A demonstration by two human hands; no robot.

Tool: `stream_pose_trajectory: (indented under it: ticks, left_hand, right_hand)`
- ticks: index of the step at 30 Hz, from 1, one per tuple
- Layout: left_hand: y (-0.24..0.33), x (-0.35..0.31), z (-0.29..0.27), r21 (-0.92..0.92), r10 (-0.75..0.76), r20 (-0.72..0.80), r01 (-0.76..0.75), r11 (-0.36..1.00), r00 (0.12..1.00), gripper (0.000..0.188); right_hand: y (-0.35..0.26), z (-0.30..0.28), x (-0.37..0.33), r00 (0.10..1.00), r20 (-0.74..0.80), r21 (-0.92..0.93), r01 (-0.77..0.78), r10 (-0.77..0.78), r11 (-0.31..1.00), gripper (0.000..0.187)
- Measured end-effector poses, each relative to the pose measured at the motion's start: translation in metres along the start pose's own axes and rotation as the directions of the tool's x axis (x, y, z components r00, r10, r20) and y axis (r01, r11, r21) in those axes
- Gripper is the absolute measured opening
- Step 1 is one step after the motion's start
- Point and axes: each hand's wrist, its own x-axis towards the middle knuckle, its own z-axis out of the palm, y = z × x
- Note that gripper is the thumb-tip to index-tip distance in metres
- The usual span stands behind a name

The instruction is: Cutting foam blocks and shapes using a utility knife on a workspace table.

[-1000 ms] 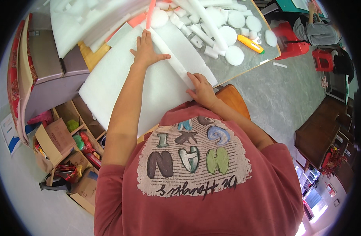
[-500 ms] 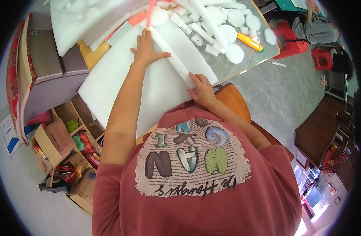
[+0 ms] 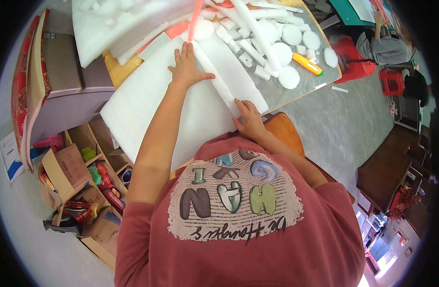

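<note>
A long white foam strip (image 3: 219,86) lies slantwise on a large white foam sheet (image 3: 147,105). My left hand (image 3: 186,71) rests on the strip's far part, fingers stretched out and thumb spread to the right. At the near end my right hand (image 3: 250,120) has its fingers over the strip and its thumb at the edge. Beyond my left fingertips a thin pink foam strip (image 3: 195,21) runs away from me. To the right of the white strip lies another flat foam piece (image 3: 236,71).
White foam discs (image 3: 289,77) and blocks lie on the table's right side with a yellow-orange utility knife (image 3: 307,64). More foam sheets (image 3: 100,28) stand far left. Cardboard boxes (image 3: 73,167) are at left, a wooden chair (image 3: 284,131) near right. Another person (image 3: 387,48) sits far right.
The whole view has shifted slightly, so the table appears a little lower and further right. Both hands stay at about the same places on the white strip.
</note>
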Motion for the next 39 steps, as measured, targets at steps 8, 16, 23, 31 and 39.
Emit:
stream_pose_trajectory:
  ticks: [8, 16, 23, 31, 39]
  left_hand:
    - [0.001, 0.003, -0.008, 0.080, -0.022, 0.078, 0.016, 0.997, 0.997, 0.134]
    - [0.000, 0.001, -0.010, 0.050, -0.037, 0.085, 0.032, 0.998, 0.996, 0.135]
    - [-0.002, 0.005, -0.011, 0.068, -0.022, 0.123, 0.014, 0.998, 0.992, 0.133]
    - [-0.001, 0.002, -0.011, 0.037, -0.035, 0.110, 0.031, 0.999, 0.993, 0.130]
    - [0.005, 0.004, -0.008, 0.058, -0.059, 0.055, 0.056, 0.997, 0.997, 0.128]
  right_hand:
    - [-0.004, -0.012, 0.008, 0.994, 0.108, -0.015, 0.003, -0.001, 1.000, 0.059]
    - [-0.004, -0.019, 0.014, 0.976, 0.215, -0.006, 0.020, -0.018, 1.000, 0.058]
    - [-0.010, -0.044, 0.048, 0.888, 0.459, -0.011, 0.041, -0.031, 0.999, 0.057]
    - [0.001, -0.056, 0.236, 0.944, -0.019, -0.240, 0.317, -0.331, 0.918, 0.049]
    - [-0.010, -0.021, 0.295, 0.979, 0.190, -0.448, 0.149, -0.070, 0.882, 0.057]
